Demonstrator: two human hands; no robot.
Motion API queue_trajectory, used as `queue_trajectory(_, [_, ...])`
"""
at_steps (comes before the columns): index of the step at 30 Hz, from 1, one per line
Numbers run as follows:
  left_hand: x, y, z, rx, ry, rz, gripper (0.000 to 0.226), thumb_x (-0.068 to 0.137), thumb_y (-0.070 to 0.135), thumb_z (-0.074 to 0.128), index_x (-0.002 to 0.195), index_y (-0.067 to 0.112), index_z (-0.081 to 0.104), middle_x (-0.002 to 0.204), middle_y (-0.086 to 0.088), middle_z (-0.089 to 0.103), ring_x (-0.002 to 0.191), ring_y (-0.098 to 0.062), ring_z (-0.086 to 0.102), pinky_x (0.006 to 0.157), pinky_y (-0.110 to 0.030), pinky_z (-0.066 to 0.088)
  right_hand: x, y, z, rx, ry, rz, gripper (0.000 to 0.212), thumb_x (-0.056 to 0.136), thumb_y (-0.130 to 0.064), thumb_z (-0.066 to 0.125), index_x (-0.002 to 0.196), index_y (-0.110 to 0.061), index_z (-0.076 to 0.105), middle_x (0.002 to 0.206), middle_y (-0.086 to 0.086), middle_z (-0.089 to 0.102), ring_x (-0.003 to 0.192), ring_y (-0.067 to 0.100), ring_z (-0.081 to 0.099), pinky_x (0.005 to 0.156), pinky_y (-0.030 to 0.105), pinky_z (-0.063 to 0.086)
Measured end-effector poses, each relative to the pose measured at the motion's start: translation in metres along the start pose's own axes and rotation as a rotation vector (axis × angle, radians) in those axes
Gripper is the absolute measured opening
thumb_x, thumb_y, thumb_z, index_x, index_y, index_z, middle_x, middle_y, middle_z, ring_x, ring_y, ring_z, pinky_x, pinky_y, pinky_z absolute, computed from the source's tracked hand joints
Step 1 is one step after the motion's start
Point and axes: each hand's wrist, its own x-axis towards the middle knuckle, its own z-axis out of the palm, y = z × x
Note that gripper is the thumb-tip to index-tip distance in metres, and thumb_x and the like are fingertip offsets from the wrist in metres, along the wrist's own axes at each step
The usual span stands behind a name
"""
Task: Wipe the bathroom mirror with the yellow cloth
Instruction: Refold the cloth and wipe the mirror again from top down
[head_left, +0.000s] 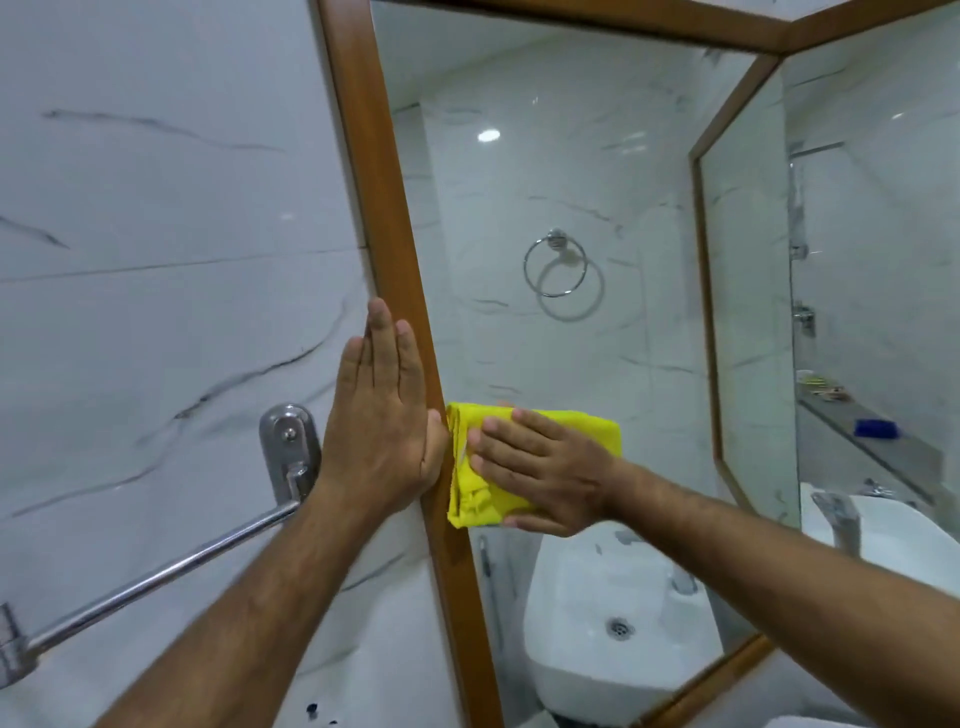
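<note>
The bathroom mirror (571, 197) has a brown wooden frame (384, 218) and fills the middle of the view. A folded yellow cloth (582, 434) lies flat against the glass at the mirror's lower left, right beside the frame. My right hand (540, 467) presses on the cloth with fingers spread, pointing left. My left hand (384, 405) rests flat and open on the tiled wall, its edge and thumb touching the frame's left side.
A chrome towel bar (171, 569) with its bracket (289, 447) juts from the marble wall below my left hand. A white basin (883, 540) and chrome tap (844, 519) stand at the right. The glass reflects a towel ring, basin and second mirror.
</note>
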Motion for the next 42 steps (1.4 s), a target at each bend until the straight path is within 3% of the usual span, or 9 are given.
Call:
queue_trajectory(6, [-0.067,0.024,0.046,-0.062,0.133,0.026,0.084,0.08,0.026,0.047,0.146,-0.017,0.016,0.153,-0.038,0.002,0.147,-0.05,0.009,0.121,-0.057,0.011,-0.004,-0.021,0.011,-0.003,0.116,0.105,0.07,0.099,-0.044,0.037,0.156,-0.007,0.021,0.167,0.014,0.008,0.153,0.034,0.018,0.126,0.051,0.01])
queue_trajectory(9, [-0.144,0.059,0.092,-0.153,-0.033,-0.014,0.081,0.08,0.021,0.05,0.143,-0.019,0.019,0.149,-0.043,0.008,0.144,-0.054,0.014,0.12,-0.057,0.011,-0.053,-0.087,0.047,0.167,0.084,0.288,0.071,0.098,-0.047,0.037,0.156,-0.008,0.025,0.167,0.014,0.011,0.153,0.034,0.019,0.126,0.051,0.011])
queue_trajectory(15, [-0.234,0.096,0.126,-0.224,-0.183,-0.104,0.078,0.076,0.029,0.048,0.13,-0.024,0.025,0.135,-0.054,0.026,0.134,-0.06,0.018,0.117,-0.058,0.011,-0.117,-0.161,0.07,0.123,0.049,0.106,0.075,0.095,-0.058,0.043,0.155,-0.016,0.029,0.167,0.005,0.019,0.154,0.024,0.017,0.127,0.047,0.008])
queue_trajectory(22, [-0.283,0.118,0.148,-0.262,-0.224,-0.076,0.089,0.077,0.034,0.046,0.144,-0.011,0.007,0.144,-0.045,0.006,0.138,-0.055,0.008,0.121,-0.053,0.002,-0.215,-0.273,0.097,0.148,-0.281,-0.288,0.067,0.096,-0.048,0.04,0.154,-0.016,0.03,0.158,-0.01,0.037,0.151,0.018,0.017,0.128,0.044,-0.002])
queue_trajectory(24, [-0.287,0.118,0.146,-0.28,-0.223,-0.072,0.096,0.076,0.033,0.046,0.148,-0.01,-0.003,0.146,-0.043,0.0,0.141,-0.054,0.004,0.122,-0.053,0.0,-0.225,-0.286,0.093,0.192,-0.35,-0.275,0.056,0.097,-0.032,0.037,0.152,-0.021,0.036,0.156,-0.012,0.04,0.149,0.016,0.026,0.127,0.041,0.006])
queue_trajectory(30, [-0.29,0.117,0.125,-0.31,-0.316,-0.072,0.096,0.071,0.031,0.05,0.145,-0.015,0.008,0.154,-0.039,-0.006,0.147,-0.049,-0.005,0.122,-0.053,0.0,-0.231,-0.311,0.069,0.226,-0.29,-0.095,0.042,0.104,-0.022,0.048,0.146,-0.022,0.046,0.158,-0.006,0.04,0.146,0.015,0.037,0.119,0.041,0.034])
queue_trajectory(35, [-0.325,0.127,0.103,-0.446,-0.429,-0.119,0.092,0.073,0.024,0.045,0.149,-0.013,0.007,0.158,-0.036,0.001,0.147,-0.049,0.007,0.121,-0.055,0.009,-0.229,-0.317,0.041,0.306,-0.46,0.112,0.036,0.1,-0.02,0.054,0.136,-0.02,0.053,0.146,-0.001,0.054,0.136,0.022,0.05,0.091,0.046,0.054])
queue_trajectory(40, [-0.393,0.154,0.084,-0.453,-0.62,-0.202,0.092,0.066,0.026,0.048,0.144,-0.016,0.024,0.156,-0.035,0.018,0.145,-0.05,0.018,0.114,-0.058,0.021,-0.242,-0.312,0.001,0.407,-0.733,0.83,0.062,0.075,0.002,0.074,0.134,-0.012,0.06,0.141,0.012,0.06,0.12,0.041,0.062,0.067,0.046,0.06])
queue_trajectory(42, [-0.412,0.165,0.075,-0.43,-0.689,-0.194,0.09,0.065,0.027,0.051,0.141,-0.017,0.031,0.154,-0.034,0.024,0.143,-0.051,0.023,0.112,-0.055,0.023,-0.247,-0.303,-0.011,0.391,-0.854,1.051,0.062,0.08,0.003,0.067,0.14,-0.009,0.054,0.148,0.016,0.052,0.122,0.047,0.057,0.077,0.053,0.059])
